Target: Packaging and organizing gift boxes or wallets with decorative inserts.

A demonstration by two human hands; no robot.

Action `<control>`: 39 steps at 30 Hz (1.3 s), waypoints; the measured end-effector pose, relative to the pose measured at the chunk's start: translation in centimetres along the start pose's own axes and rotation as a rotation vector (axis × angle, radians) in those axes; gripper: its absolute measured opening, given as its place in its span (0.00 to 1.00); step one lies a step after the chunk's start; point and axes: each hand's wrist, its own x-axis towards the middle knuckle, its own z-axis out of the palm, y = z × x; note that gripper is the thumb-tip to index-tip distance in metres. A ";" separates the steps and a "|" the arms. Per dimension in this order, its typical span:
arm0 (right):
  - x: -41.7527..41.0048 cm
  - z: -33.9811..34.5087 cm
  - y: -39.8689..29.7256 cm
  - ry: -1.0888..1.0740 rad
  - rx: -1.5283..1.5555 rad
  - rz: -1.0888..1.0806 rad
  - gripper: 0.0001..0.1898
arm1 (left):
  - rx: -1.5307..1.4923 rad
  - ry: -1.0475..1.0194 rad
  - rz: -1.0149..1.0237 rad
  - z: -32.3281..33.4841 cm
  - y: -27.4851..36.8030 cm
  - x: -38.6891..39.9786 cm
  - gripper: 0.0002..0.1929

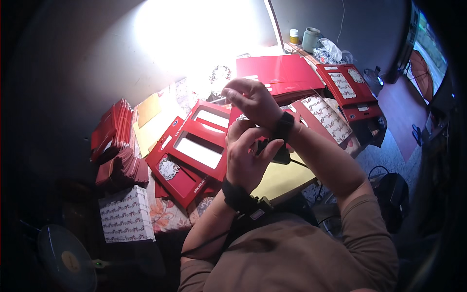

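Note:
My left hand (244, 157) is bent at the right wrist, with its thumb and fingers apart beside a black wristband (283, 126) and a dark device (280, 155); contact with them is unclear. Above it, my right hand (251, 100) is raised with curled fingers, and what lies inside them is hidden. Red cardboard sleeves with window cut-outs (219, 135) lie overlapped left of the hands. One red folder with a wreath print (186, 179) lies under them. A yellow sheet (282, 179) is below the hands. Behind the right hand lies a stack of flat red card pieces (279, 73).
Banded red envelopes (122, 127) and darker red ones (124, 168) stand at left, above a bow-patterned stack (126, 215). At right are patterned sheets (326, 118) and assembled red packages (350, 85). A jar (311, 40) and tissue pack (330, 53) stand behind. A fan (67, 259) is lower left.

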 end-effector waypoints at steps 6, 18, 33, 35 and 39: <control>-1.5 -1.3 -0.1 0.011 1.261 0.465 0.13 | -0.588 -0.016 -0.381 -2.3 -1.7 -0.8 0.16; -2.1 -0.7 1.1 0.378 1.283 0.629 0.09 | -1.189 -0.244 -0.669 2.9 1.3 -3.3 0.64; -2.7 -0.3 -1.8 0.187 -0.379 -0.347 0.09 | -1.680 -0.067 -0.903 4.8 0.6 -6.4 0.22; -2.7 -0.3 -2.0 0.154 -0.380 -0.361 0.10 | -1.671 -0.091 -0.902 4.5 0.8 -6.4 0.23; -3.0 -0.1 -2.3 0.121 -0.100 -0.205 0.09 | -1.674 -0.215 -0.957 3.9 1.0 -6.6 0.24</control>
